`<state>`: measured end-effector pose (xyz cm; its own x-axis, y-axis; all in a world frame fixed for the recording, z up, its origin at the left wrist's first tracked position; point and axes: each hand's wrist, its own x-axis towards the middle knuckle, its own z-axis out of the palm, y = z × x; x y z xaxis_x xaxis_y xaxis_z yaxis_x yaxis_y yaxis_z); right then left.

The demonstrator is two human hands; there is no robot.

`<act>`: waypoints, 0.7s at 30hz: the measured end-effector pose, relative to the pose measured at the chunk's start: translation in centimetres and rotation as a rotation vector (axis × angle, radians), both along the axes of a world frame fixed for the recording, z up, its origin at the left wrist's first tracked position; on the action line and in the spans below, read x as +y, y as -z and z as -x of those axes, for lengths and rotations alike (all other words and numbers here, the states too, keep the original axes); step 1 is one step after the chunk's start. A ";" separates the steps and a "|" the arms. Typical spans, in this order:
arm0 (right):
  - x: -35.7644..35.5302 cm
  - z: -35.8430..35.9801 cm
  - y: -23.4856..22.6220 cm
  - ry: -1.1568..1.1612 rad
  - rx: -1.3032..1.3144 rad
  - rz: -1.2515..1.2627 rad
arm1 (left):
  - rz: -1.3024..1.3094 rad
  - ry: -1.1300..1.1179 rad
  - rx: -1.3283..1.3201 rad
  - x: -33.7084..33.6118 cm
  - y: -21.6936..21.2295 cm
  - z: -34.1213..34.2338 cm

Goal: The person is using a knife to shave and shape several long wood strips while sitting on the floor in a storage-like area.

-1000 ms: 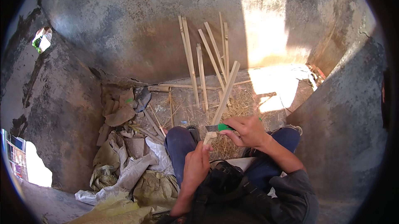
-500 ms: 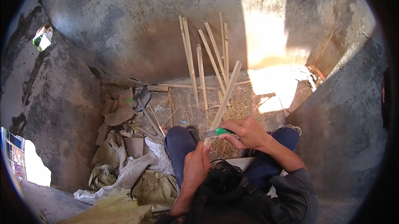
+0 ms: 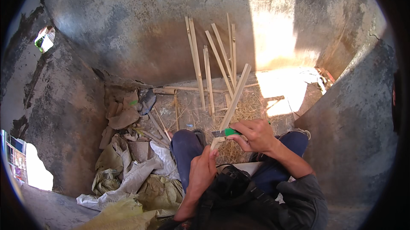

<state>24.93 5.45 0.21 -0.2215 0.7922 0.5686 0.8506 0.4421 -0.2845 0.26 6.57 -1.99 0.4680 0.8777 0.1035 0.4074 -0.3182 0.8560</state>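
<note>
My left hand is closed round the near end of a pale wooden strip, likely split bamboo. From my knees the strip slants away to the far right. My right hand grips a knife by its green handle, and the short grey blade lies across the strip just beyond my left fingers. Under the blade, the near end of the strip looks freshly cut and pale. The fingertips of my right hand are partly hidden behind the handle.
Several similar strips lean against the far wall. Straw and shavings litter the floor. Broken tile pieces and crumpled sacks lie at the left. Concrete walls stand close on both sides.
The knife has shifted slightly away from my left hand along the strip, and its blade angle has changed a little. My left hand keeps its hold in nearly the same place.
</note>
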 end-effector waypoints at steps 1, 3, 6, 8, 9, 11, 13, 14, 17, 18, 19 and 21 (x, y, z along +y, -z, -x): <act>0.0 0.0 0.0 0.007 0.011 -0.001 | 0.004 0.002 0.006 0.0 0.0 0.1; 0.1 -0.2 0.3 0.020 0.031 -0.002 | 0.012 0.006 0.016 0.1 0.1 0.2; 0.5 -0.5 0.3 0.003 0.026 -0.102 | 0.006 0.005 0.028 0.1 0.3 0.3; 2.5 -4.4 0.7 0.409 0.159 -0.193 | 0.024 -0.001 0.062 -1.1 0.6 1.2; 3.8 -8.6 -0.7 0.574 0.218 -0.216 | 0.040 0.009 0.069 -1.8 0.8 1.5; 3.9 -14.1 -2.0 0.649 0.361 -0.130 | 0.130 0.053 0.022 -2.4 0.7 2.1; 3.0 -13.1 -2.4 0.557 0.402 -0.121 | 0.162 0.037 -0.018 -2.0 0.9 2.7; 2.6 -11.7 -2.4 0.464 0.407 -0.086 | 0.149 0.016 -0.039 -1.1 1.2 2.7; 1.0 -6.6 -1.3 0.274 0.307 0.064 | 0.147 0.005 -0.083 0.2 0.8 2.1; 0.9 -5.0 -0.6 0.182 0.261 0.035 | 0.139 0.004 -0.097 0.4 0.9 1.8; 0.8 -3.9 0.5 0.111 0.198 0.015 | 0.134 0.009 -0.106 0.5 0.8 1.5; 0.6 -2.3 1.5 0.003 0.104 0.008 | 0.113 0.012 -0.079 0.4 0.7 1.1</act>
